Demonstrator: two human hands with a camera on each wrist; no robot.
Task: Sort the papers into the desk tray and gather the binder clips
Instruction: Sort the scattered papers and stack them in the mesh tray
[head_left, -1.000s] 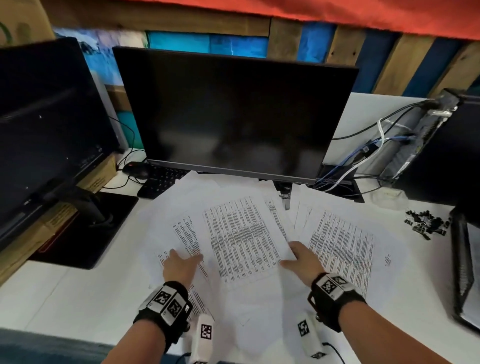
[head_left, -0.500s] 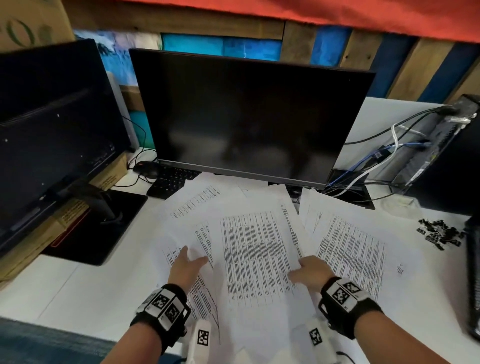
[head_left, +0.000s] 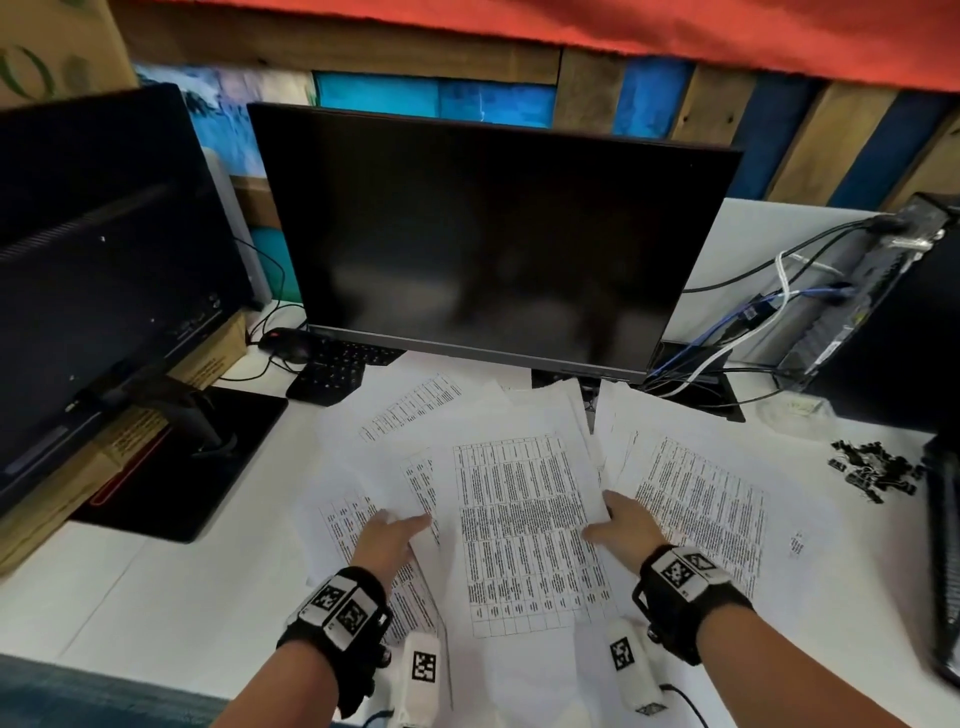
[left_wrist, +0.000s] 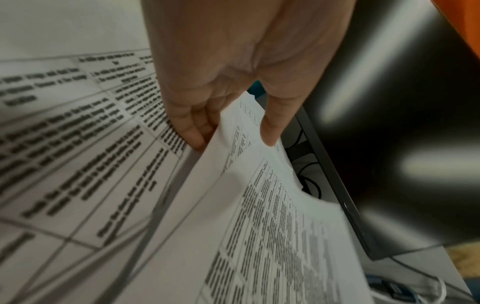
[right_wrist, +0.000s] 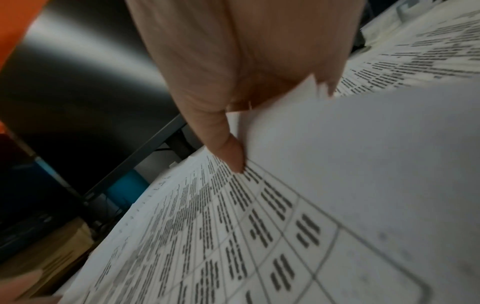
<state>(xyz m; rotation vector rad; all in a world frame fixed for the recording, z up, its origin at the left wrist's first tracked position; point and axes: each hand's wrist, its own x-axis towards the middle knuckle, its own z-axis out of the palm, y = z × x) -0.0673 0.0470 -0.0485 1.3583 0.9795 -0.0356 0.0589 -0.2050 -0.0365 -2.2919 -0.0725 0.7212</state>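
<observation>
Papers: printed sheets (head_left: 524, 525) lie fanned and overlapping across the middle of the desk (head_left: 156, 597), from its near edge back to the foot of the monitor (head_left: 483, 234); none looks squared into a pile.
Top sheet: a table-printed page at the centre of the spread, held at both side edges.
Left hand (head_left: 387, 540): pinches the left edge of the centre sheets, thumb on top and fingers (left_wrist: 192, 131) tucked under, as the left wrist view shows.
Right hand (head_left: 621, 525): grips the right edge of the same bundle, thumb pressed on the print and the other fingers hidden beneath the paper.
Clips: a loose heap of black clips (head_left: 872, 467) sits near the desk's right edge, well apart from both hands, untouched.
Tray: a dark mesh tray (head_left: 943, 561) stands at the right edge, just beside the clips; its contents cannot be made out.
Progress: early, by the look of it: the papers are only being drawn together, with nothing seen going into the tray.
Left to do: stack the sheets, carry them to the tray, then gather the clips.
</observation>
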